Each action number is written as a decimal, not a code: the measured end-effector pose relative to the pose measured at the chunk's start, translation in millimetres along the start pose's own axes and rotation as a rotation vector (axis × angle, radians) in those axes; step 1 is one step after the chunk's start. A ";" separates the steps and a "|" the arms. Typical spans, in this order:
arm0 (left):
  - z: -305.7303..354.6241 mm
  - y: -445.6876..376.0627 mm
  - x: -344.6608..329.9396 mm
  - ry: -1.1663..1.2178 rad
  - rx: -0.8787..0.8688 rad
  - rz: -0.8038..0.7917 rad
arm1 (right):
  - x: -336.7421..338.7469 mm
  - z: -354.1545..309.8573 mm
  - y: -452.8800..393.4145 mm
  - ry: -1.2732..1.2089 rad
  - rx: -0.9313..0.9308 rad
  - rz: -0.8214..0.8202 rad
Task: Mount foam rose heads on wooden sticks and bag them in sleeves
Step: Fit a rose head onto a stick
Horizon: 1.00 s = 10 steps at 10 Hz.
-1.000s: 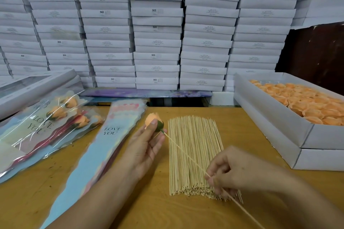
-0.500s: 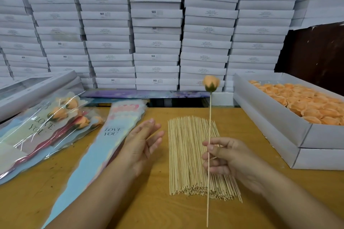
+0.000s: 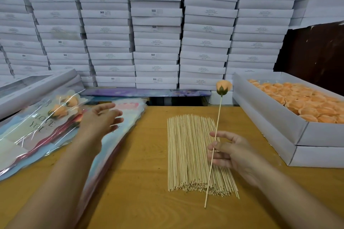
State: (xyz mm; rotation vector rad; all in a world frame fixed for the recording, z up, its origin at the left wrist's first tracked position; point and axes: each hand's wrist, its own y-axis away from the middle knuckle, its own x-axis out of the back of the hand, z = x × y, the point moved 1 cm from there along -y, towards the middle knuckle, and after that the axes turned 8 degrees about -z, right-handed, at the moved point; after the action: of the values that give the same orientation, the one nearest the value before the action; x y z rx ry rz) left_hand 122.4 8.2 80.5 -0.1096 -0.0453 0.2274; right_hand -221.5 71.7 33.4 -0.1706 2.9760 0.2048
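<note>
The right hand (image 3: 230, 152) pinches a thin wooden stick (image 3: 214, 147) between thumb and fingers, near the middle of its length. The stick stands almost upright, leaning a little to the right at the top. On its top end sits an orange foam rose head (image 3: 224, 87) with a green base. The lower end of the stick hangs in front of the pile of sticks (image 3: 195, 154), which lies flat on the wooden table (image 3: 145, 182).

The left hand (image 3: 101, 119) is to the left of the pile, over a stack of pastel sleeves (image 3: 109, 147) printed with "LOVE YOU". Its fingers are spread and relaxed and they hold nothing; the hand is blurred, so I cannot tell if it touches the sleeves.

Further left of the pile lie bagged roses (image 3: 55, 115) in clear wrapping. To the right of the pile stands an open white box (image 3: 270, 117) filled with orange rose heads (image 3: 305, 100). Behind the pile, white boxes (image 3: 156, 29) are stacked in tall columns.
</note>
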 end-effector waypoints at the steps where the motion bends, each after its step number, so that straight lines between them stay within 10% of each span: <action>1: -8.2 -11.2 27.5 -0.274 -0.042 0.075 | 1.1 -0.1 -0.1 0.016 0.010 -0.018; 3: -36.3 -22.8 62.9 -0.772 0.113 0.044 | 3.6 1.6 -1.9 0.018 0.028 -0.034; 10: -45.4 -23.0 56.2 -1.028 0.110 0.091 | 4.3 2.5 -2.1 0.025 0.038 -0.066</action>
State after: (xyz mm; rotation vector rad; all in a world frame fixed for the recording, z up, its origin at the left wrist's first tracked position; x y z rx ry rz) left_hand 184.7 -6.0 39.9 0.1247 -1.0505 0.3577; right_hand -225.1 69.5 30.1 -0.2683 2.9910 0.1392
